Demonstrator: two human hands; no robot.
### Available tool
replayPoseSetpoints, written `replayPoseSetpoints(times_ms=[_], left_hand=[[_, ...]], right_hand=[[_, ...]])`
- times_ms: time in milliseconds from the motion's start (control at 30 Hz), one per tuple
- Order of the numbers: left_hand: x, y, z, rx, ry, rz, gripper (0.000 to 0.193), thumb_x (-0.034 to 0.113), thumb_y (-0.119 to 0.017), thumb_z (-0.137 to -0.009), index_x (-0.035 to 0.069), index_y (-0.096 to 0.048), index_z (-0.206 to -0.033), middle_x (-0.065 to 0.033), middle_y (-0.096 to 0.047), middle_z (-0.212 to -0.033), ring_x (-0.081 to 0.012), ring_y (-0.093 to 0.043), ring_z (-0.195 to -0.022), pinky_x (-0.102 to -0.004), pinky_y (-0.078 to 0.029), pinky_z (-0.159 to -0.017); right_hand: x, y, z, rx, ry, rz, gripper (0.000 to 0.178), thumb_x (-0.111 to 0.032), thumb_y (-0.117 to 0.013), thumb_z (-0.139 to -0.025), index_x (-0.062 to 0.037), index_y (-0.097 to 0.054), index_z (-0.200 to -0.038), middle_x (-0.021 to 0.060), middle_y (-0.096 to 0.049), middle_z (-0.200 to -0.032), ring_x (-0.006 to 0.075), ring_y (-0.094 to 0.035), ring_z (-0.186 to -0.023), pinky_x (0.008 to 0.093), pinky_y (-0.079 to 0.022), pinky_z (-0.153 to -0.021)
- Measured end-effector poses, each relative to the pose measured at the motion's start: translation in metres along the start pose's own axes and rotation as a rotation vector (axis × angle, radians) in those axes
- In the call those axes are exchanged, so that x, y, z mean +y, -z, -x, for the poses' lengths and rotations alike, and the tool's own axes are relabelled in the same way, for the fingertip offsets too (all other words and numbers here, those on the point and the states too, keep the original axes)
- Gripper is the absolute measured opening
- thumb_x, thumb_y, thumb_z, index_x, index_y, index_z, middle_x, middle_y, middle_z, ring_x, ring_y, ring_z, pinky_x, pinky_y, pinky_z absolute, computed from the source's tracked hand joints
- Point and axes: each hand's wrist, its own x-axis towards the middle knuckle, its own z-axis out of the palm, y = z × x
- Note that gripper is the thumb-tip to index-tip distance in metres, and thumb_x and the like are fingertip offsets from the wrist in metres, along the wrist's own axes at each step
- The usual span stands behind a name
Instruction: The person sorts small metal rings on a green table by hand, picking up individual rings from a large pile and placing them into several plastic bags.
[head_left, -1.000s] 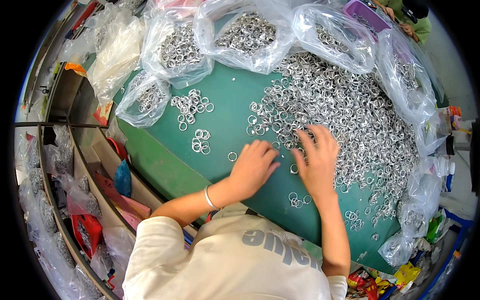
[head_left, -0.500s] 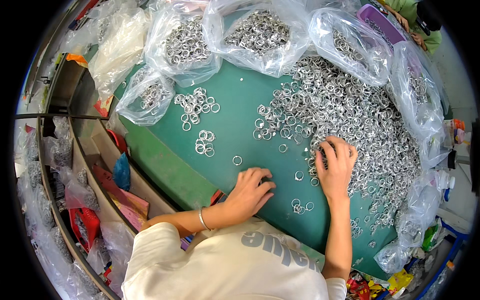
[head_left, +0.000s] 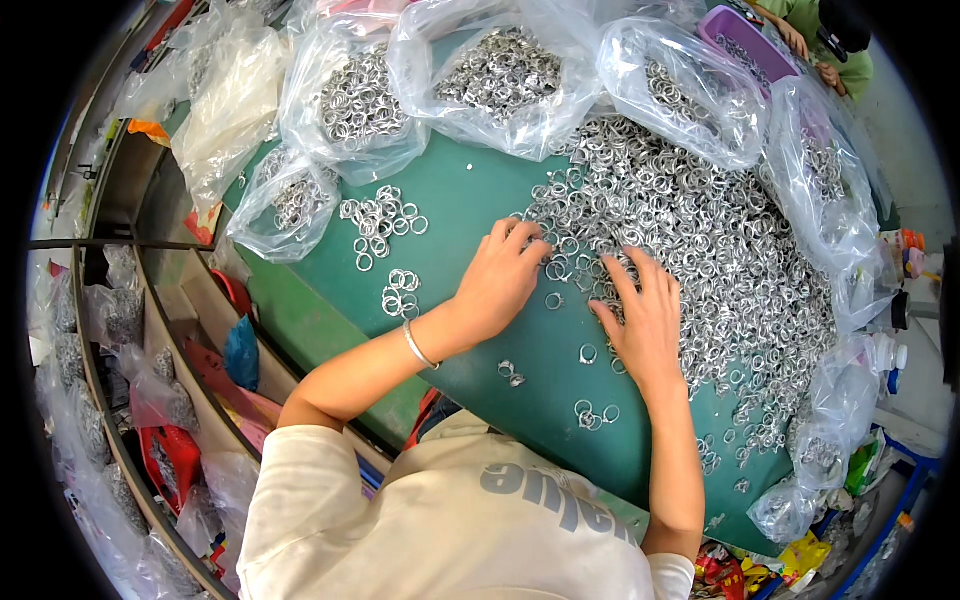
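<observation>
Fingers (head_left: pixel 622 282) bent, left hand (head_left: pixel 497 282) and right hand (head_left: pixel 648 330) touch rings (head_left: pixel 740 240)

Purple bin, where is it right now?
In the head view, the purple bin sits at the upper right, beyond the big ring pile, beside a clear plastic bag.

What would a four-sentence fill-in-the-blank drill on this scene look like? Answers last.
1. The bare left hand and bare right hand are both at the edge of a large heap of silver-coloured metal ____.
2. A thin silver-coloured bracelet circles the person's ____ wrist.
3. The flat, smooth tabletop under the heap is coloured ____.
4. The open plastic tub at the picture's upper right is coloured ____.

Missing words: rings; left; green; purple
</observation>
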Motion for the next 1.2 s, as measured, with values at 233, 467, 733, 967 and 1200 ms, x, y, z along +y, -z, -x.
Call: replayPoseSetpoints(times_ms=[233,467,733,967,1200], left_hand=[[-0.004,0.014,-0.016,0.127,0.053,0.176,0.03,-0.003,-0.068,-0.075,0.004,-0.058,-0.102,-0.0096,-0.052,-0.11,-0.0298,-0.05,-0.098,-0.0393,-0.043,-0.084],[0.014,0.011,-0.009,0.001,0.013,-0.1,0.031,0.009,-0.074,-0.073,0.006,-0.062,-0.101,-0.0082,-0.05,-0.105,-0.0255,-0.047,-0.096,-0.0371,-0.034,-0.076],[0.015,0.008,-0.011,-0.023,0.055,-0.064,0.03,0.005,-0.072,-0.074,0.005,-0.06,-0.101,-0.008,-0.051,-0.104,-0.0257,-0.048,-0.098,-0.0375,-0.034,-0.078],[0.02,0.021,-0.006,0.02,0.089,0.19,0.037,0.003,-0.069,-0.079,0.005,-0.058,-0.114,-0.0112,-0.055,-0.111,-0.0285,-0.053,-0.104,-0.0376,-0.041,-0.086],[0.032,0.03,-0.012,-0.129,0.147,0.685,0.036,0.0,-0.066,-0.083,0.0,-0.059,-0.118,-0.0109,-0.064,-0.104,-0.0189,-0.063,-0.091,-0.0292,-0.05,-0.073]], right_hand=[[0.02,0.004,0.007,0.164,-0.104,0.013,0.021,0.0,-0.067,-0.076,-0.004,-0.063,-0.096,0.0092,-0.059,-0.104,0.0283,-0.055,-0.097,0.0398,-0.041,-0.083],[-0.03,-0.012,-0.012,0.101,0.083,-0.101,0.015,-0.007,-0.068,-0.076,-0.0038,-0.064,-0.09,0.0073,-0.057,-0.096,0.0241,-0.053,-0.092,0.039,-0.039,-0.083],[-0.022,-0.033,-0.022,-0.007,0.235,0.098,0.016,-0.009,-0.061,-0.075,-0.0029,-0.063,-0.09,0.008,-0.057,-0.096,0.0234,-0.052,-0.092,0.0408,-0.038,-0.086],[-0.021,-0.023,-0.014,0.153,0.045,-0.225,0.009,-0.003,-0.062,-0.08,-0.0035,-0.059,-0.089,0.0067,-0.06,-0.095,0.0219,-0.055,-0.088,0.0374,-0.037,-0.085],[-0.026,-0.013,0.0,0.137,-0.348,-0.932,0.008,0.002,-0.06,-0.087,-0.0003,-0.061,-0.094,0.006,-0.064,-0.089,0.0154,-0.058,-0.08,0.0278,-0.045,-0.074]])
